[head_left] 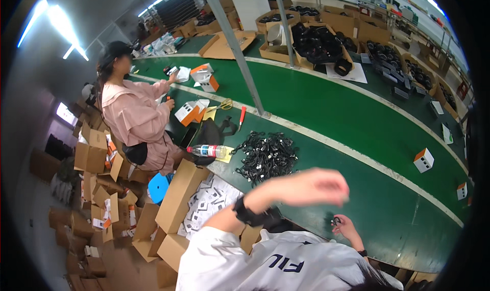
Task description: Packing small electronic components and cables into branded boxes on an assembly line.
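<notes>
My left hand (pixel 322 187) is raised over the green workbench, its arm crossing in from the lower left with a black band at the wrist. Motion smears its fingers, so whether it holds anything does not show. Lower and to the right, my right hand (pixel 348 229) is closed on a small black cable (pixel 335 221) by the near side of the bench. A heap of black cables (pixel 265 156), with small pale tips, lies on the bench left of my left hand. Beside my left arm, an open cardboard box (pixel 181 199) holds many printed paper slips.
A green conveyor belt (pixel 326 105) runs beyond the bench, carrying white-and-orange boxes (pixel 423 160). A metal post (pixel 235 48) stands at its near edge. A plastic bottle (pixel 206 150), red-handled cutter (pixel 242 117) and scissors (pixel 223 105) lie leftward. A co-worker in pink (pixel 135 110) handles packages there.
</notes>
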Demonstrator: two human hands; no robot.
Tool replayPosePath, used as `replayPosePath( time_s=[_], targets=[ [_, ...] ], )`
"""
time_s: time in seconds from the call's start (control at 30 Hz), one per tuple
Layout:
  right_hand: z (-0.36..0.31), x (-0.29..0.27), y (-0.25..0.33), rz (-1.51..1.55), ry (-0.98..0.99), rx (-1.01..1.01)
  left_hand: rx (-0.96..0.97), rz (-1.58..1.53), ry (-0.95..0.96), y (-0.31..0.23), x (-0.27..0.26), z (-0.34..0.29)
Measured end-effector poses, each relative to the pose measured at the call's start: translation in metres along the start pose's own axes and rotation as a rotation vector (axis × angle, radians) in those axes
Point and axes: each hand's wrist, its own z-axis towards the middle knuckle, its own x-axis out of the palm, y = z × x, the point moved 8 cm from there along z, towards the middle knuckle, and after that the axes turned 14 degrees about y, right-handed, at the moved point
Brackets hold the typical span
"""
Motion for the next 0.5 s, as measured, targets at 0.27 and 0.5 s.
replayPosePath(
  time_s=[0.27,0.5],
  targets=[
    [-0.029,-0.055,-0.049,0.003,-0.127,0.125,-0.326,-0.197,-1.274,0.163,-0.293,-0.239],
    [-0.003,-0.074,-0.026,-0.007,-0.230,0.245,-0.744,0.250,-1.755,0.202,-0.505,-0.450]
  ],
)
